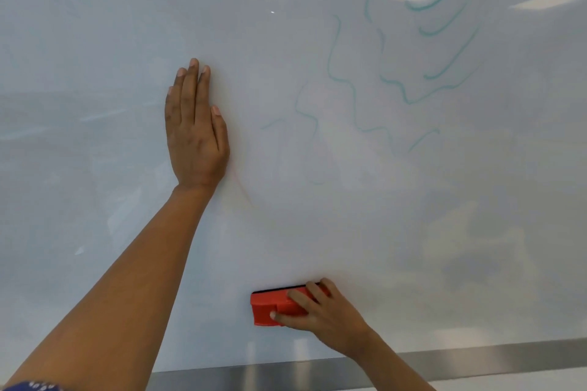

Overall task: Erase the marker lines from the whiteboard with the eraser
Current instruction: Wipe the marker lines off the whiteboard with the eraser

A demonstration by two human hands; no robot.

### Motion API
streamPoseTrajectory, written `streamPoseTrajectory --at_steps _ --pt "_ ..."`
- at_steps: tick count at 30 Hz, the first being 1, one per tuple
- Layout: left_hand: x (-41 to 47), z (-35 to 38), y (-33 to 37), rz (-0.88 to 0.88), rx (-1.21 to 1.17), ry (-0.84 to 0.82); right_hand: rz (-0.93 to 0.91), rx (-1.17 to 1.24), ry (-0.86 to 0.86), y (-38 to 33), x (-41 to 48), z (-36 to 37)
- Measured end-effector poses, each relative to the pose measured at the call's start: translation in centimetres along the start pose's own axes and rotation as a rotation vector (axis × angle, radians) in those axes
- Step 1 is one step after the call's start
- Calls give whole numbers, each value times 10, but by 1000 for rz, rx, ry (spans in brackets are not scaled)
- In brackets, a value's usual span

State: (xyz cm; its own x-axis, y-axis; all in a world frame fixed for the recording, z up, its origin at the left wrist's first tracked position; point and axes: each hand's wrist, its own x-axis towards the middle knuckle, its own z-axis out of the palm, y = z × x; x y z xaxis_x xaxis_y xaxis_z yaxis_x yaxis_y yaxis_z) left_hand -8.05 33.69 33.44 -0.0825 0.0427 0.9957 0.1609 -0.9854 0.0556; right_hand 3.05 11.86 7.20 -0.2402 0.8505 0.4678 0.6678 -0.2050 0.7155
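Note:
A large glossy whiteboard (95,41) fills the view. Wavy green marker lines (346,82) run across its upper right, some faint and partly smeared. A faint reddish stroke (243,190) shows just right of my left wrist. My left hand (195,130) lies flat against the board, fingers together and pointing up, holding nothing. My right hand (324,314) grips a red eraser (270,305) with a black felt edge, pressed to the board low down, well below the green lines.
A metal frame strip (476,359) runs along the board's bottom edge. Ceiling lights reflect in the board near the top, one over the green lines. A patterned blue sleeve edge (35,386) shows at the lower left.

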Motion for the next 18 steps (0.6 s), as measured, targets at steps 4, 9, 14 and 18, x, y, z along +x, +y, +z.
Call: streamPoseTrajectory --at_steps 4,9,14,18 --pt "0 -1 1 -9 -30 -4 282 63 262 41 32 -27" --pt "4 -6 2 -41 -138 -22 965 178 618 94 89 -72" --pt "4 -17 -6 -69 -288 -8 698 146 517 54 98 -60" --pt "3 -31 -28 -92 -226 30 62 10 184 26 81 -39"
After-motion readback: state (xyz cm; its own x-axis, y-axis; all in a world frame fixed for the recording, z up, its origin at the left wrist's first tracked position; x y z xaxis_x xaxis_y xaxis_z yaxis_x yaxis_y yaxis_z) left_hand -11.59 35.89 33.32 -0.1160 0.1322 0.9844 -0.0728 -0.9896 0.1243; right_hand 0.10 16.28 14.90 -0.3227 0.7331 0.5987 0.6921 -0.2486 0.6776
